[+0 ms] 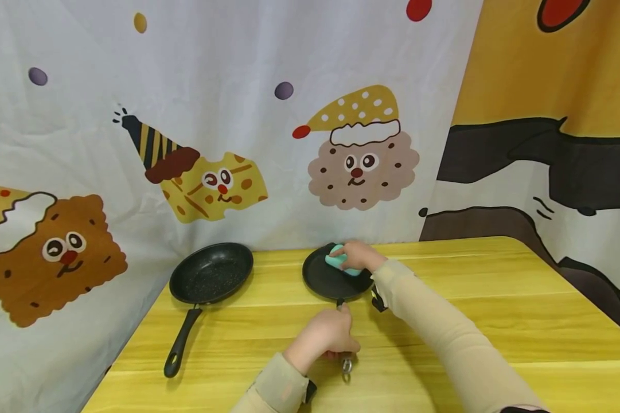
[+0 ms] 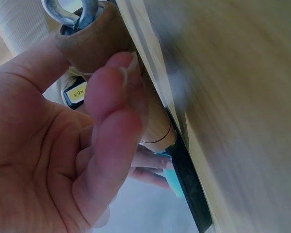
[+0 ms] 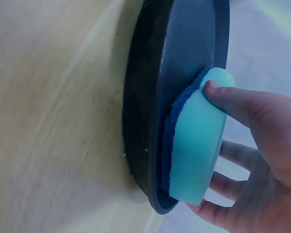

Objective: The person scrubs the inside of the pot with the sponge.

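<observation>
A shallow black flat pan [image 1: 316,279] lies on the table below the patterned cloth. My left hand [image 1: 327,332] grips its wooden handle [image 2: 157,128], fingers curled against it; a metal hanging ring [image 2: 87,14] sticks out at the end. With my right hand [image 1: 360,256] I hold a turquoise sponge [image 3: 196,145] inside the pan, thumb on one side and fingers on the other. The sponge's dark blue scouring layer [image 3: 172,128] faces the pan's cooking surface [image 3: 189,43], close to the rim in the right wrist view.
A deeper black speckled frying pan [image 1: 211,272] stands to the left, its black handle [image 1: 182,344] pointing toward me. Behind the wood-grain table [image 1: 475,287] hangs a cloth [image 1: 268,34] printed with cartoon biscuits and cheese.
</observation>
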Demonstrator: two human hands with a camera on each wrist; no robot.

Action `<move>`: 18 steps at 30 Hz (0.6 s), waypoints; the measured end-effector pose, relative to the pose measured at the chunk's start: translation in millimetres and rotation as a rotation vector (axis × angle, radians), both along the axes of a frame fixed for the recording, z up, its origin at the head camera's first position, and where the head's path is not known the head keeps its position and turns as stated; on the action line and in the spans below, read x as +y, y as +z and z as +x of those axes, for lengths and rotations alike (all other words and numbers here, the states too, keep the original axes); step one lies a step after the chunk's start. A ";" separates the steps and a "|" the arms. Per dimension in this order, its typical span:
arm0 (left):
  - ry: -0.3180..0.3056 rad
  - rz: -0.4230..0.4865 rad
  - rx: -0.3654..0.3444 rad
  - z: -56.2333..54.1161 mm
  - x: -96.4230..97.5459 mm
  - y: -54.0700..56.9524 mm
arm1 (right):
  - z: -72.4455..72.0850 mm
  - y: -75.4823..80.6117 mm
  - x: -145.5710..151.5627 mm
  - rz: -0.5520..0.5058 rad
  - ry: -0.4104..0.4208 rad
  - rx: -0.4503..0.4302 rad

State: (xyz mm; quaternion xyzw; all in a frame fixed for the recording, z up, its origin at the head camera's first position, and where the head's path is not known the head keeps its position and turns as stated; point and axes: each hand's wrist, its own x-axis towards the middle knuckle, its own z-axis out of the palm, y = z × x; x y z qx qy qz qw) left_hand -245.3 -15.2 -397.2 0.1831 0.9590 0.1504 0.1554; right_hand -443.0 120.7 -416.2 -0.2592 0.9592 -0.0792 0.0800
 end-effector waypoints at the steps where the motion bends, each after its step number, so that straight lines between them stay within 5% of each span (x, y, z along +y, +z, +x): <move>1: -0.001 -0.002 0.001 0.0 -0.2 0.2 | 0.5 1.1 0.2 0.002 0.004 -0.009; 18: -0.002 0.003 -0.014 -1.6 -1.4 -3.7 | 14.8 7.8 5.3 -0.046 -0.030 -0.183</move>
